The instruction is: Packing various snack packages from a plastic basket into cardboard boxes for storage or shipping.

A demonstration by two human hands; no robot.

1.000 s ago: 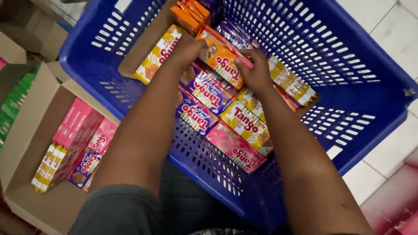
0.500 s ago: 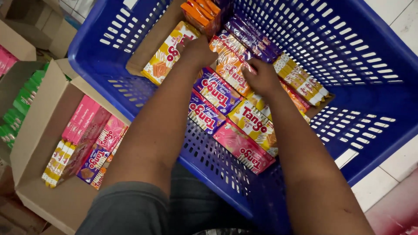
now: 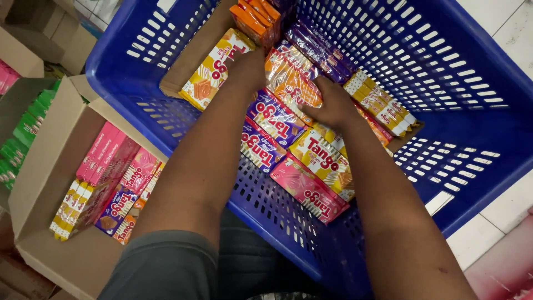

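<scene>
Both my hands reach into a blue plastic basket (image 3: 477, 139) full of wafer packs. My left hand (image 3: 251, 68) and my right hand (image 3: 332, 103) grip opposite ends of an orange wafer pack (image 3: 291, 84) lying among the others. Beside my left hand lies a yellow-orange pack (image 3: 214, 69) on a strip of cardboard (image 3: 189, 58). Below the held pack sit purple packs (image 3: 273, 118), a yellow pack (image 3: 325, 158) and a pink pack (image 3: 308, 189). Small orange packs (image 3: 252, 16) and dark purple packs (image 3: 319, 47) stand at the far end.
An open cardboard box (image 3: 50, 178) at my left holds pink, yellow and purple wafer packs (image 3: 111, 178). Further left another box holds green packs (image 3: 22, 139). White floor tiles (image 3: 511, 28) show to the right of the basket.
My view has shifted slightly, so the basket sits lower and to the right. Both hands stay on the orange pack, with my right hand's grip shifted a little along it.
</scene>
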